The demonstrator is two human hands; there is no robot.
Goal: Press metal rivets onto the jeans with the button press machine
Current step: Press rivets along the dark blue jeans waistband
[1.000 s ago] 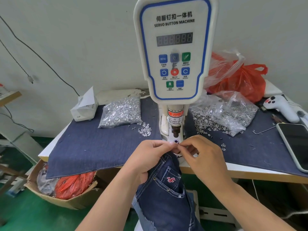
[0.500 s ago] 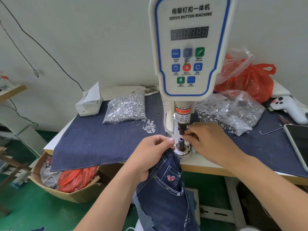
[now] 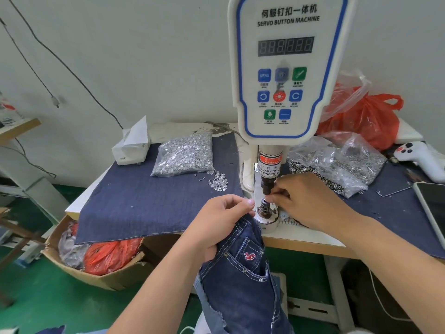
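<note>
Machine: one white button press machine (image 3: 286, 68) with a blue-outlined control panel is standing at the middle of the bench (image 3: 308, 242), its dark round punch (image 3: 267, 183) hanging over a ribbed lower die (image 3: 264, 209).
Jeans: one pair of dark blue denim jeans (image 3: 240, 280) with pale stitching and a small red emblem is hanging off the front edge of the bench, the top bunched just beside the die.
Left hand: the left hand (image 3: 216, 222) is gripping the bunched denim, thumb and forefinger pinched near the die.
Right hand: the right hand (image 3: 310, 201) is reaching in from the right, fingertips (image 3: 273, 196) pinched together between punch and die; whatever small piece they are holding is too small to tell.
Bags: two clear plastic bags are lying on the bench, one bag of shiny rivets (image 3: 185, 155) left of the machine, one crinkled bag of darker ring parts (image 3: 337, 162) on the right.
Loose rivets: a small heap of silvery loose rivets (image 3: 218, 183) is lying beside the left bag.
Cloth: one denim cloth (image 3: 144, 203) is covering the left half of the bench.
Red bags: one red plastic bag (image 3: 366, 116) is sitting at the back right corner; another is lying in a cardboard box (image 3: 101, 278) on the floor.
</note>
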